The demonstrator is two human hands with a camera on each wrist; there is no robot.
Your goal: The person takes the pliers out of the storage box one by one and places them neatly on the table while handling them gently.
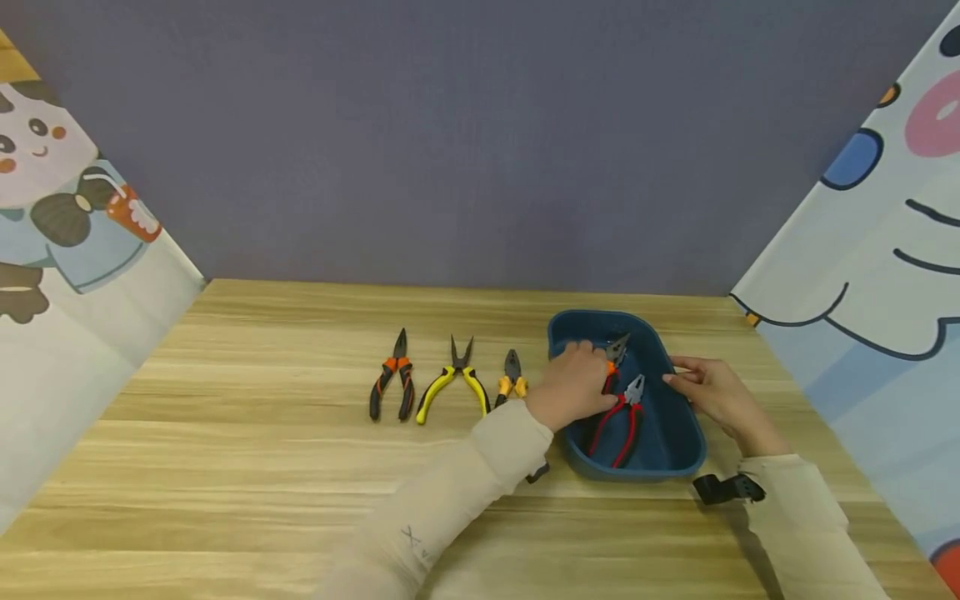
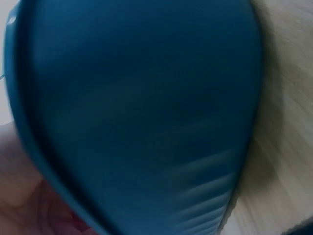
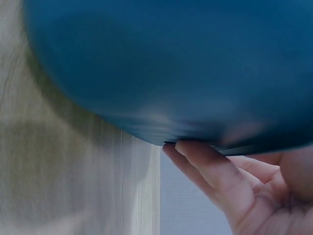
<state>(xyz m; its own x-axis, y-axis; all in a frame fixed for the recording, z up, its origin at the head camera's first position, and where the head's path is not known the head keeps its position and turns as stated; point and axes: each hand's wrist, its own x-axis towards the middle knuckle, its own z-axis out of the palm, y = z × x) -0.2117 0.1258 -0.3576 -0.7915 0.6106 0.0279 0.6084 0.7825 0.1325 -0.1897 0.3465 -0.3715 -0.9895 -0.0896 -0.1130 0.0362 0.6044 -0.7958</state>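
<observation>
A blue plastic bin stands on the table with pliers inside. Over its left rim reaches my left hand, its fingertips hidden. Beside that hand lie orange-and-black pliers, handles partly covered by it. Red-and-black pliers lie close to its thumb; whether it grips either pair cannot be seen. My right hand pinches the bin's right rim, thumb on the rim and fingers against the outer wall. In the left wrist view the bin's wall hides most of the left hand.
Left of the bin lie orange-and-black needle-nose pliers, yellow long-nose pliers and yellow-and-black pliers partly covered by the left arm. A black handle end shows below the left sleeve. A grey panel stands behind the table.
</observation>
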